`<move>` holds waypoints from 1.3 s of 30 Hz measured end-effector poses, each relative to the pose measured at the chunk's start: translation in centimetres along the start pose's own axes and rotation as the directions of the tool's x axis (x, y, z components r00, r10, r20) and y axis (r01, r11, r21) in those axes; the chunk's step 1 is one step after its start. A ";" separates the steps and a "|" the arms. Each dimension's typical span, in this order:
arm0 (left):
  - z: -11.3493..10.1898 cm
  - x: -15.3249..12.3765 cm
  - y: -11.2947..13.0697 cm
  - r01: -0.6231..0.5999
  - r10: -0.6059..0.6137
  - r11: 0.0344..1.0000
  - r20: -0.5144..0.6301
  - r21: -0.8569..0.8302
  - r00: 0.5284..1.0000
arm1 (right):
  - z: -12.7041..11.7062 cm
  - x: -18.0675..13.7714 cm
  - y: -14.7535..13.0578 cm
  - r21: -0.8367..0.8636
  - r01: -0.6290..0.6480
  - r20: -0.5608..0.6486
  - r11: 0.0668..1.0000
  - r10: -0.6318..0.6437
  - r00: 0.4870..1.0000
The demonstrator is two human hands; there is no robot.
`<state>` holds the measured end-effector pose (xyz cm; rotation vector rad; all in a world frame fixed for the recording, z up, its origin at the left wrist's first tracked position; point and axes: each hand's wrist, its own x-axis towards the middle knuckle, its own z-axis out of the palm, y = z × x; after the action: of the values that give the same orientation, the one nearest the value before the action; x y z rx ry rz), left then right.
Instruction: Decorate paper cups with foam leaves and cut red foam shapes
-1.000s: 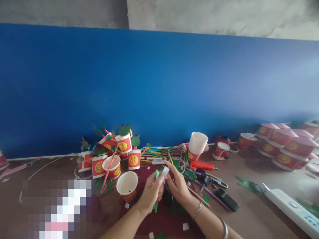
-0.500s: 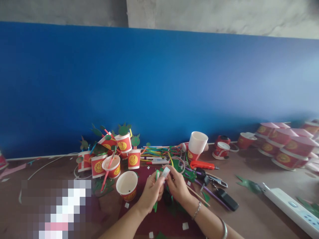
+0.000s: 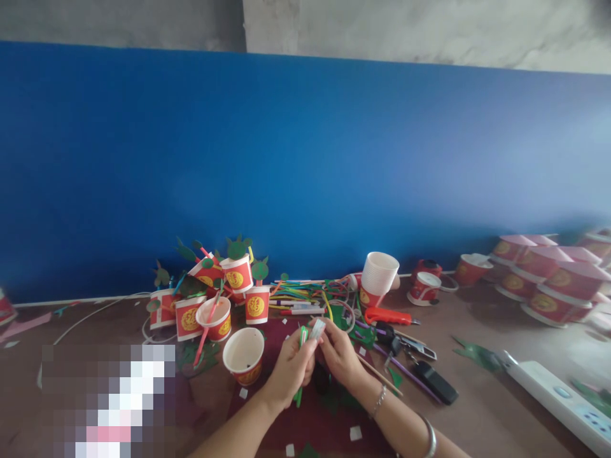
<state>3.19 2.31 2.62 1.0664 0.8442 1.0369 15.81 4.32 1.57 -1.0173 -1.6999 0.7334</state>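
My left hand [image 3: 290, 369] is closed around a green straw [image 3: 303, 335], whose bent top shows above the fingers and whose lower end sticks out below. A small whitish piece [image 3: 317, 328], like paper or tape, stands between the two hands at the fingertips. My right hand [image 3: 340, 356] pinches at the edge of that piece, its fingertips almost touching the left thumb. A paper cup [image 3: 243, 356], red with a yellow emblem and white inside, stands open to the left of my left hand. Under both hands lies a dark red mat [image 3: 277, 432].
Decorated red cups [image 3: 236, 277] with green paper shapes and straws stand at the left. Loose straws and pens [image 3: 300, 296] lie behind my hands. To the right are stacked cups [image 3: 379, 273], an orange-red cutter [image 3: 389, 316], keys [image 3: 432, 381] and a power strip [image 3: 558, 394].
Both hands stay in nearly the same place, with only a slight shift of the fingers around the whitish piece. Nothing on the table has moved.
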 end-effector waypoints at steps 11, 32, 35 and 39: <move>0.1 0.0 0.1 0.022 -0.022 1.000 -0.001 -0.014 1.000 | -0.2 0.0 -0.4 -0.126 0.052 -0.047 0.991 -0.059 0.997; 0.0 0.1 0.0 -0.001 0.001 1.000 -0.004 -0.009 1.000 | -0.2 -0.1 -0.2 -0.087 0.017 -0.004 0.996 -0.017 1.000; 0.1 0.1 0.1 0.010 -0.010 1.000 -0.016 -0.008 1.000 | -0.2 -0.2 -0.1 -0.134 0.017 -0.019 0.991 -0.020 1.000; 0.2 0.1 0.1 0.014 -0.015 1.000 -0.017 -0.023 1.000 | -0.2 -0.3 -0.1 -0.152 -0.012 -0.017 0.988 0.010 1.000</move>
<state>3.36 2.38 2.71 1.0321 0.8510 1.0427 15.99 4.02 1.60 -1.1358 -1.7580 0.6072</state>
